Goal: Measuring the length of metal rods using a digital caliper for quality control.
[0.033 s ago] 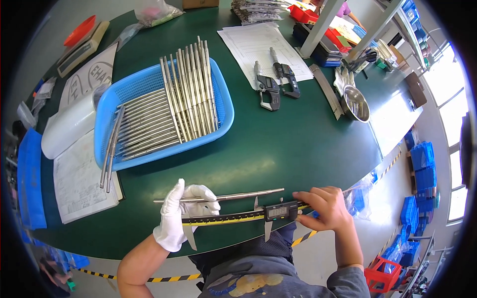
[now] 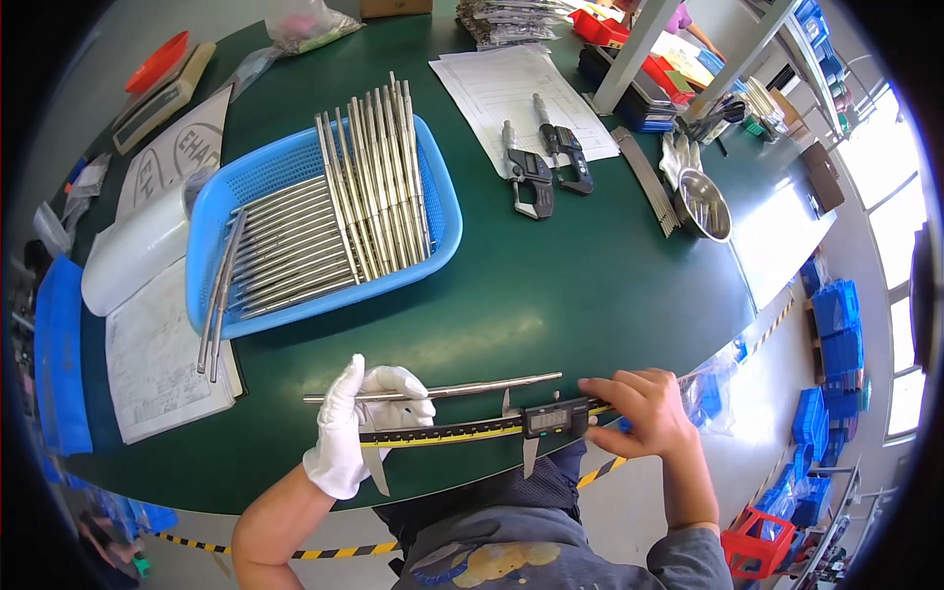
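Left hand (image 2: 359, 423), in a white glove, is closing its fingers around a long metal rod (image 2: 433, 390) and the fixed end of a digital caliper (image 2: 492, 429), holding both level at the near edge of the green table (image 2: 590, 285). Right hand (image 2: 644, 408), bare, is gripping the caliper's yellow beam just past the sliding display head, thumb underneath, fingers curled over the top. I'm seeing the rod lying parallel to the beam, just above it, its left part running through the gloved fingers and its right tip ending near the bare hand's fingertips. I can't tell whether the caliper jaws are touching the rod.

Further back, a blue basket (image 2: 324, 221) is holding many more rods in two layers, one bundle crossing over the other, a few sticking out over the left rim. Right of it, two micrometers (image 2: 546, 162) are lying on a sheet of paper (image 2: 516, 93). A small steel bowl (image 2: 703, 205) is sitting near the table's right edge. An open notebook (image 2: 162, 359) is lying left of the basket, with a white rolled sheet (image 2: 138, 251) just above it.
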